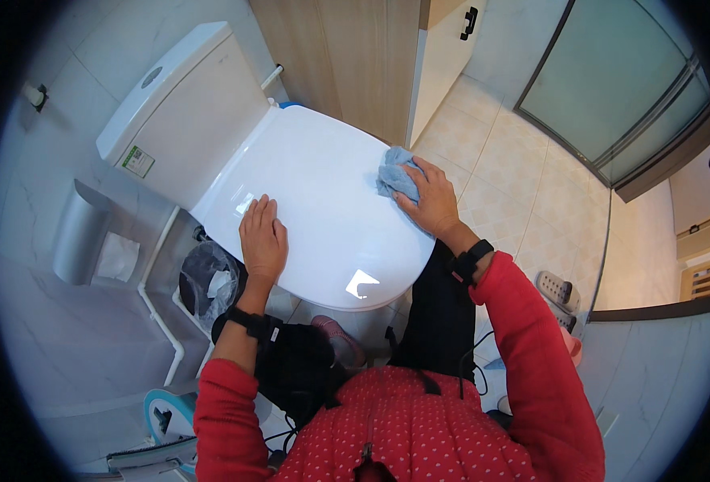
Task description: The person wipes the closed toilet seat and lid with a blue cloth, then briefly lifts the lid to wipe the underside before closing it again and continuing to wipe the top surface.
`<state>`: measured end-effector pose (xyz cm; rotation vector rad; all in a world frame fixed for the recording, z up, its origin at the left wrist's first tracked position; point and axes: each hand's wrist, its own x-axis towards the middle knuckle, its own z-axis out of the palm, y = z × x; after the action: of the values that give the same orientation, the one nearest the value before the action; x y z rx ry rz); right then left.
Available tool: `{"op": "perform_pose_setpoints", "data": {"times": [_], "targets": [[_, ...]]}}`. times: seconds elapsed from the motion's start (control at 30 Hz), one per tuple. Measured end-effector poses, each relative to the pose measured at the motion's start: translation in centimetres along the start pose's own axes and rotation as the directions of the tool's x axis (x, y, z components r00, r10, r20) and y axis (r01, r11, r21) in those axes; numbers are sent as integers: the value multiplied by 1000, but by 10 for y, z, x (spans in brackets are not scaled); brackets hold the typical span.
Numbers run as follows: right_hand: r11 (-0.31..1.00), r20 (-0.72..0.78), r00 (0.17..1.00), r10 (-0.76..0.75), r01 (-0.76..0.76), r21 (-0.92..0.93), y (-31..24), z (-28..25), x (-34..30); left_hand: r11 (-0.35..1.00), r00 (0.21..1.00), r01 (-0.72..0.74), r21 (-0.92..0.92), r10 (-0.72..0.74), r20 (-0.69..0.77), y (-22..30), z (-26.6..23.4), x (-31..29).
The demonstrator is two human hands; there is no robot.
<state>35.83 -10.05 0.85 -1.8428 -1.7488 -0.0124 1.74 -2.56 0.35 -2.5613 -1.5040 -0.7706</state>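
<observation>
A white toilet lid (323, 193) lies lowered in front of me, glossy with light reflections. My right hand (433, 197) presses a crumpled blue cloth (395, 173) against the lid's right edge, fingers curled over it. On the lid's left side rests my left hand (263, 241), flat with fingers stretched out and nothing in it. Behind the lid rises the white cistern (198, 112), with a round flush button (153, 77) on top and a green-and-white label on its front.
A lined waste bin (210, 281) stands left of the toilet, below a grey paper dispenser (82, 233). Wooden cabinet (339, 56) behind; glass shower door (612, 80) far right. Slippers (558, 291) lie on the tiled floor at right. White pipes (161, 241) run along the left wall.
</observation>
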Motion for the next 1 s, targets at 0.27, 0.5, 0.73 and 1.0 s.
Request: {"op": "perform_pose_setpoints", "data": {"times": [0.27, 0.5, 0.73, 1.0], "targets": [[984, -11, 983, -181, 181, 3, -17, -13, -58, 1000, 1000, 18, 5, -18, 0, 1, 0, -1], [936, 105, 930, -351, 351, 22, -53, -22, -112, 998, 998, 62, 15, -62, 18, 1, 0, -2], [793, 214, 769, -602, 606, 54, -112, 11, -124, 997, 997, 70, 9, -70, 15, 1, 0, -2], [807, 279, 762, -585, 581, 107, -80, -10, -105, 998, 998, 57, -9, -57, 19, 0, -1, -2]]}}
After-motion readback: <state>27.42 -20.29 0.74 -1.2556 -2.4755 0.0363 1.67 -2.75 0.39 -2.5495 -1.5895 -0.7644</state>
